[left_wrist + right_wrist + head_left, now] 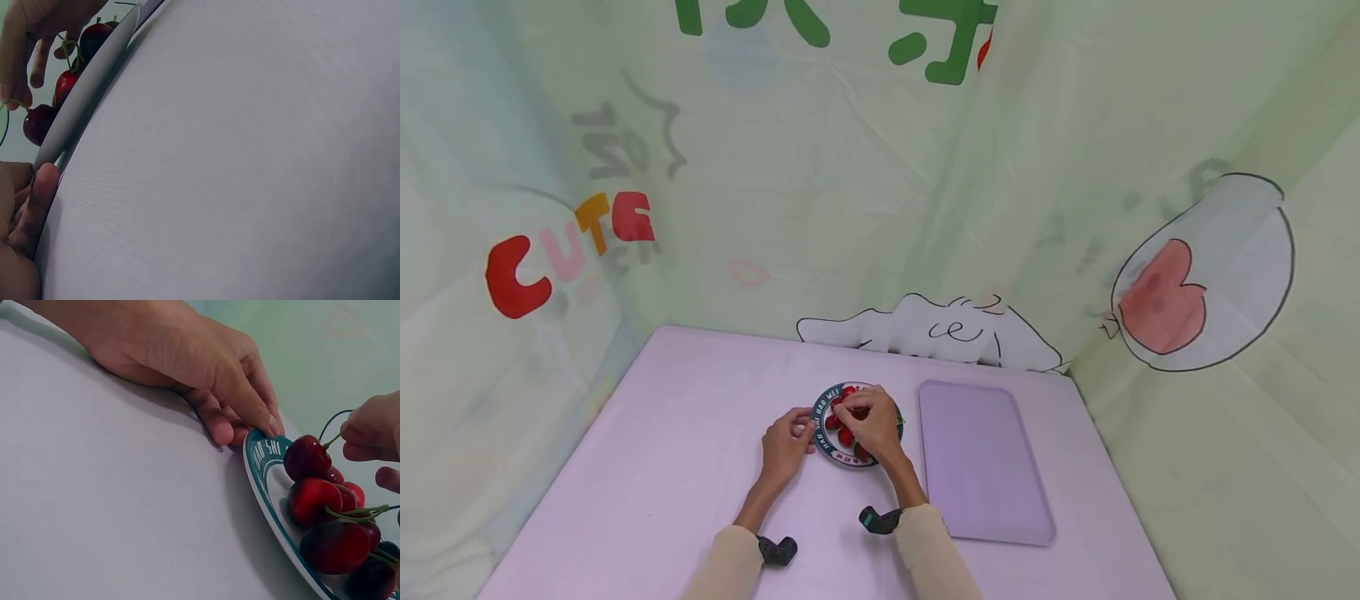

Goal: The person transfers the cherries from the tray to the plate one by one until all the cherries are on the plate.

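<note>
A round plate with a teal, lettered rim [820,439] sits on the table, holding several dark red cherries [335,547] with green stems. At its left edge, my left hand [785,446] grips the rim between thumb and fingers. Over the plate, my right hand [874,425] pinches the thin stem of one cherry [307,458] between thumb and fingertip. In the right wrist view that cherry is at the top of the pile, close to the rim; whether it touches the others I cannot tell. The right hand hides part of the pile in the head view.
Right of the plate lies a shallow lilac rectangular tray [985,467] on the pale table [647,467]. Printed curtains [820,183] hang behind the table and at both sides. A black wrist device [880,521] sits on each forearm.
</note>
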The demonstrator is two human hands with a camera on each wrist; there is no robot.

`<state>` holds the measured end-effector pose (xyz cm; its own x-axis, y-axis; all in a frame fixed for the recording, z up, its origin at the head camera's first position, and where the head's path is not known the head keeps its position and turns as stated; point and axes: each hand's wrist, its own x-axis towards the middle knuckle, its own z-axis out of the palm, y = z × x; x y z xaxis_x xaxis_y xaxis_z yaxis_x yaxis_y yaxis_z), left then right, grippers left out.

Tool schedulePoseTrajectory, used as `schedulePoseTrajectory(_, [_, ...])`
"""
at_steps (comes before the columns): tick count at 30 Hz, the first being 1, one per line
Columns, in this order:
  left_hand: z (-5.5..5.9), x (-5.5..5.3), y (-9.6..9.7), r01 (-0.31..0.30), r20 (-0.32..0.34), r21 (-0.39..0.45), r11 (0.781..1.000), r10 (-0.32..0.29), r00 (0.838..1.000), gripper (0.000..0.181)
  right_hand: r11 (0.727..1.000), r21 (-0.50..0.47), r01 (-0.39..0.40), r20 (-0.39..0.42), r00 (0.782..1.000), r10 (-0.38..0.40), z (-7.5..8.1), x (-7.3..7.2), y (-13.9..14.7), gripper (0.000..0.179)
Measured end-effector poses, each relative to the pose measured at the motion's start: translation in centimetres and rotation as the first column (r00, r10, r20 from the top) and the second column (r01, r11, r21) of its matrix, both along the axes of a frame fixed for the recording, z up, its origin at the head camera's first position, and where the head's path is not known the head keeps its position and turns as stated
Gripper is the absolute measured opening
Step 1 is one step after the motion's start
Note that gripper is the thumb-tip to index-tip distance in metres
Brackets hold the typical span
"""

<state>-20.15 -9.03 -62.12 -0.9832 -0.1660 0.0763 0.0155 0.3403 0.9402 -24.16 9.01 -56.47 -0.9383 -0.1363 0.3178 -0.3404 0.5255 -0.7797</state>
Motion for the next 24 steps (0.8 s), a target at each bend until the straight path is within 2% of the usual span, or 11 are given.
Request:
schedulePoseTrajectory(8, [0.2,0.1,0.0,-0.001,-0.008,0.001,1.000,0.001,1.000,0.032,0.999,0.041,-0.001,0.022,1.000,0.000,0.1,0.2,-0.2,0.008])
schedulePoseTrajectory(16, [0.1,0.2,0.1,-0.008,-0.014,-0.006,1.000,0.008,1.000,0.032,0.993,0.110,0.048,-0.064,0.997,-0.042,0.5,0.5,0.8,0.008])
schedulePoseTrajectory(24, [0.3,0.2,0.0,-0.009,0.005,-0.009,1.000,0.009,1.000,0.033,0.996,0.030,0.082,-0.070,0.994,-0.080,0.8,0.4,2.2,0.009])
